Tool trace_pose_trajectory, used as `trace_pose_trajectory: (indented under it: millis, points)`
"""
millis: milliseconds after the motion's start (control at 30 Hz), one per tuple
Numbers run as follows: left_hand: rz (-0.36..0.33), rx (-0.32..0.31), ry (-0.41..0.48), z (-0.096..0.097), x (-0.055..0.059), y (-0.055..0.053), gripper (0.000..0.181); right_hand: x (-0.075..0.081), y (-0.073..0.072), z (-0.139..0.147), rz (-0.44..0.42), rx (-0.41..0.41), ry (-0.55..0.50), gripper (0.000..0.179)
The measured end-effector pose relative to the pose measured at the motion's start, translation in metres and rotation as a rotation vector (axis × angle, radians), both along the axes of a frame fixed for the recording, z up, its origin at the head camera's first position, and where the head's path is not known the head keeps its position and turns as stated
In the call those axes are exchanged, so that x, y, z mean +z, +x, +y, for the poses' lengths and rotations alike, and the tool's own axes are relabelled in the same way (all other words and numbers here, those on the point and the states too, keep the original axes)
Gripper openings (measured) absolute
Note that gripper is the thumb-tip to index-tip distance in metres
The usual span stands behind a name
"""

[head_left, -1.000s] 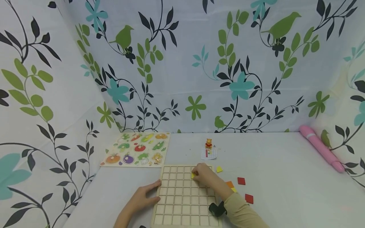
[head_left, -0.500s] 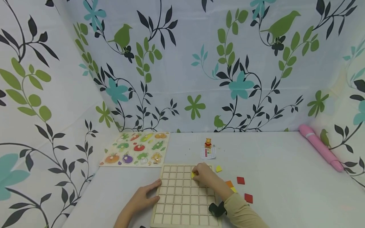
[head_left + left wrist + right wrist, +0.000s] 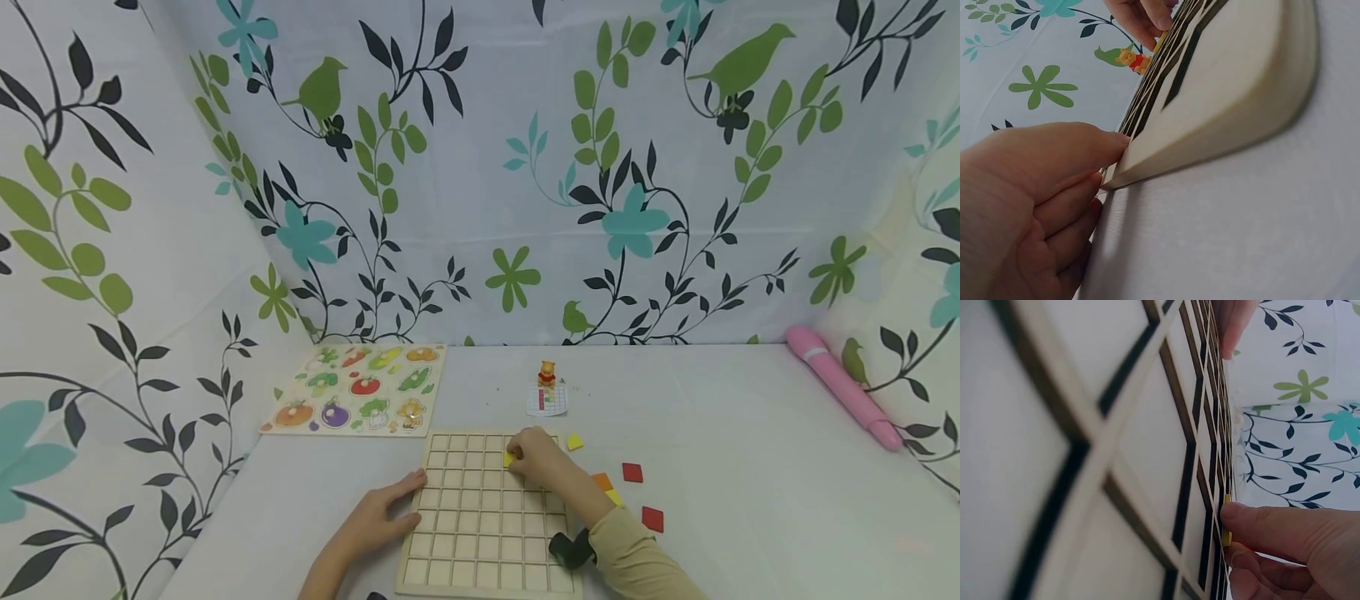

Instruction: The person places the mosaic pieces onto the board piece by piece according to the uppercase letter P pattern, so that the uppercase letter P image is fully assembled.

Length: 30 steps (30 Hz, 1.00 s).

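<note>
A pale wooden grid board (image 3: pixel 465 525) lies on the white table, its cells framed by raised strips. My right hand (image 3: pixel 542 457) is over its upper right part. Thumb and fingers there pinch a small yellow square tile (image 3: pixel 1227 536), set at one of the cells in the right wrist view. The left hand (image 3: pixel 375 521) rests against the board's left edge, fingers extended in the head view. In the left wrist view, the left thumb (image 3: pixel 1085 147) touches the board's rim. Part of the yellow tile is hidden by the right fingers.
Right of the board lie a yellow tile (image 3: pixel 575 442), an orange tile (image 3: pixel 602 482) and red tiles (image 3: pixel 632 472). A bear figurine (image 3: pixel 547 373) stands by a small grid card (image 3: pixel 547 403). A vegetable puzzle board (image 3: pixel 352 392) is back left; a pink cylinder (image 3: pixel 843 387) lies right.
</note>
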<state>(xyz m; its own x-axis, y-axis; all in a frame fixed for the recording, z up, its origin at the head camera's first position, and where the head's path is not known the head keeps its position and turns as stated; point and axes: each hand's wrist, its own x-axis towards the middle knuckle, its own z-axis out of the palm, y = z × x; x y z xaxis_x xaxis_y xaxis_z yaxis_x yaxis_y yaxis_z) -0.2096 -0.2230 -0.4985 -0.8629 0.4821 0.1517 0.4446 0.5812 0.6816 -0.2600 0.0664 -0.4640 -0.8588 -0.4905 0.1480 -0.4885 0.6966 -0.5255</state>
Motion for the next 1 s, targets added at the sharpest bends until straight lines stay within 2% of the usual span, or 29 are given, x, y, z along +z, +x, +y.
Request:
trace_pose_trajectory:
  millis: [300,533,700,800,1000]
  points:
    - [-0.018,0.014,0.01,0.0,0.002,-0.001,0.055,0.001,-0.001,0.0,0.003,0.005,-0.006,0.008]
    - [-0.005,0.017,0.009,0.0,0.002,-0.001,0.055,0.003,0.001,0.001,0.003,-0.022,-0.006,0.017]
    - [-0.038,0.034,0.021,0.0,0.002,0.0,0.055,0.01,0.005,0.007,0.049,-0.001,-0.048,0.018]
    - [-0.026,0.029,0.023,0.0,0.002,0.0,0.054,0.017,0.009,0.015,0.074,0.005,-0.067,0.018]
    - [-0.032,0.034,0.031,0.002,0.002,0.0,0.055,0.03,0.017,0.039,0.104,-0.048,-0.083,0.018]
